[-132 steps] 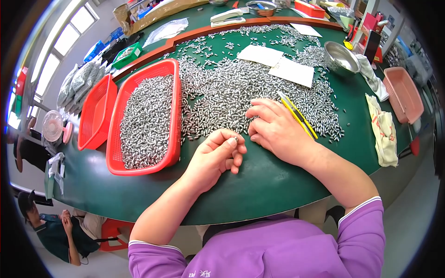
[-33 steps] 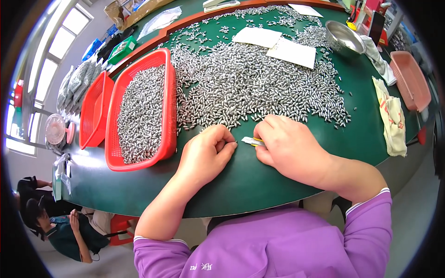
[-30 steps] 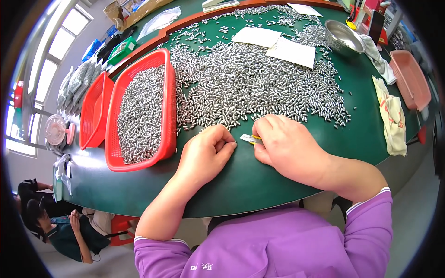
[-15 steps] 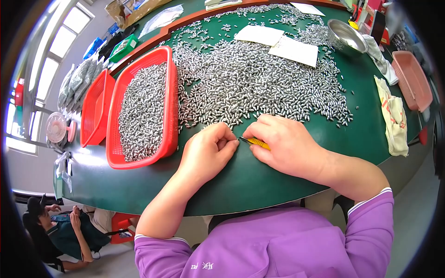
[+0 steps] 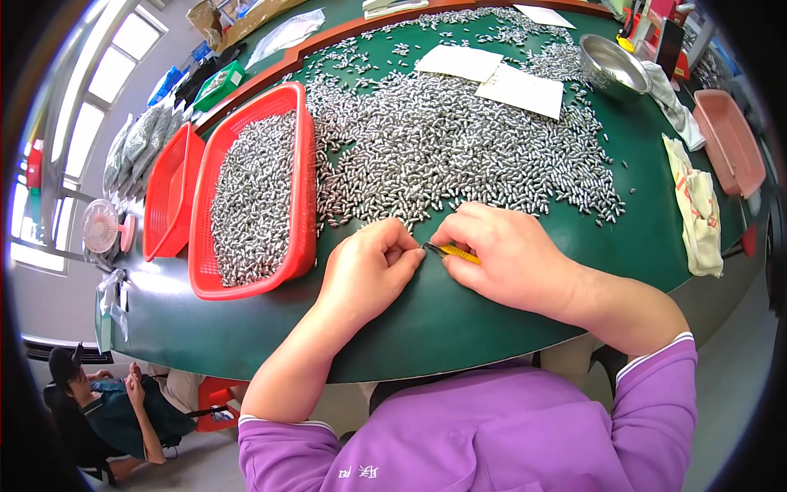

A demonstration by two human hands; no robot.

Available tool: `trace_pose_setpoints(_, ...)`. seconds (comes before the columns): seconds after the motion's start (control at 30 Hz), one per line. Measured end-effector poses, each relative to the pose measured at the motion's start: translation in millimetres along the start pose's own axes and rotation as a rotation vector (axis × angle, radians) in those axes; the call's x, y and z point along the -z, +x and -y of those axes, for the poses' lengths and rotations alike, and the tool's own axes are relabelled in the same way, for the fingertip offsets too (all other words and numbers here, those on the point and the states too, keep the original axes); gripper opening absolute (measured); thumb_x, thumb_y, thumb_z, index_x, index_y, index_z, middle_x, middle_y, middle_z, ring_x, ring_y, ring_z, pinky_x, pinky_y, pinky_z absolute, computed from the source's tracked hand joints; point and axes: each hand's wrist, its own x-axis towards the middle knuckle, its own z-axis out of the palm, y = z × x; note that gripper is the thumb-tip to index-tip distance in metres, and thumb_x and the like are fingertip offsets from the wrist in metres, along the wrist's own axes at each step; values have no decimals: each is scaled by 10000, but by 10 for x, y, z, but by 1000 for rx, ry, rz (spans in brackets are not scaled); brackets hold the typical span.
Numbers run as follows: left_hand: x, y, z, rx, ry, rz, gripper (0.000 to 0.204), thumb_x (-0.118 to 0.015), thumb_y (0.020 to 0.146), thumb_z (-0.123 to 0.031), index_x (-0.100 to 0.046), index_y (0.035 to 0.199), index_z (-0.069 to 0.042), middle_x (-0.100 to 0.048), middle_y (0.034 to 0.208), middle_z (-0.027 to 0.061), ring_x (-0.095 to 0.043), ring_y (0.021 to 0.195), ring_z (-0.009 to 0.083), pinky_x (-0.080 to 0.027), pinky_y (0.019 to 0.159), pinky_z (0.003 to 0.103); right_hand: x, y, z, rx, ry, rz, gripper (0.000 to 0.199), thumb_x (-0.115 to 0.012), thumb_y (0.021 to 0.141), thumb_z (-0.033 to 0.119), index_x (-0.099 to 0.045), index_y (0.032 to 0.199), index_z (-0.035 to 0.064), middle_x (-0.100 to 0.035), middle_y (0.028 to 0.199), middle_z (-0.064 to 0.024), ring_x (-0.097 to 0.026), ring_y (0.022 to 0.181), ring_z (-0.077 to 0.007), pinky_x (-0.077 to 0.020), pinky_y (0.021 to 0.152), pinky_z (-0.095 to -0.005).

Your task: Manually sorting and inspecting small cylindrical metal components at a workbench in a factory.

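Observation:
My right hand grips a small yellow utility knife, its dark tip pointing left. Thumb and forefinger of my left hand are pinched together at that tip; whatever sits between them is too small or hidden to name. Both hands are low over the green tabletop, just on the near side of a wide heap of small silvery metal pieces. To the left of my left hand, a red plastic basket holds many more of these metal pieces.
Another red basket stands farther left, near a pink fan. White papers lie on the heap. A steel bowl, a cream cloth glove and a pink basket are at right. A seated person is at lower left.
My hands stay almost in place, with only a slight shift of the fingers and knife. The seated person's head has lifted a little.

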Motion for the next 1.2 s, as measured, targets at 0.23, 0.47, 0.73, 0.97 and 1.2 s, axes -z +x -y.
trace_pose_setpoints(0.23, -6, 1, 1, 9, -12, 1, 140, -716, 796, -60, -591, 771, -1, -517, 654, 9, -462, 578, 74, -402, 541, 259, -10, 13, -47, 15, 11, 20, 160, -648, 800, 147, -655, 949, 89, -587, 858, -71, -625, 772, -251, -519, 683, -378)
trace_pose_setpoints(0.47, 4, 17, 0, 30, -12, 25, 134, -712, 800, -56, -593, 777, 1, -526, 654, 9, -468, 585, 71, -409, 548, 258, 57, 60, -44, 6, 52, 86, 156, -621, 802, 182, -657, 930, 101, -608, 871, -93, -636, 819, -301, -520, 720, -431)
trace_pose_setpoints(0.73, 16, 33, -31, 54, -15, 59, 119, -710, 806, -54, -600, 788, -10, -528, 645, -7, -467, 597, 61, -412, 558, 254, 50, 121, -87, 39, 36, 114, 162, -610, 794, 162, -663, 931, 94, -623, 888, -77, -637, 832, -294, -515, 721, -421)
trace_pose_setpoints(0.97, 12, 39, 35, 66, -17, 73, 127, -709, 795, -118, -621, 810, -28, -548, 656, 50, -525, 590, 151, -444, 580, 323, 81, 142, -37, 34, -6, 143, 172, -605, 798, 167, -673, 939, 98, -640, 895, -67, -649, 838, -281, -524, 720, -403)
trace_pose_setpoints(1.2, -1, 33, 81, 35, -84, 69, 89, -693, 824, -88, -633, 846, -25, -557, 672, 12, -491, 590, 86, -426, 571, 268, 100, 117, -108, -2, -1, -168, 166, -636, 826, 170, -663, 975, 103, -644, 920, -74, -655, 831, -273, -535, 720, -381)
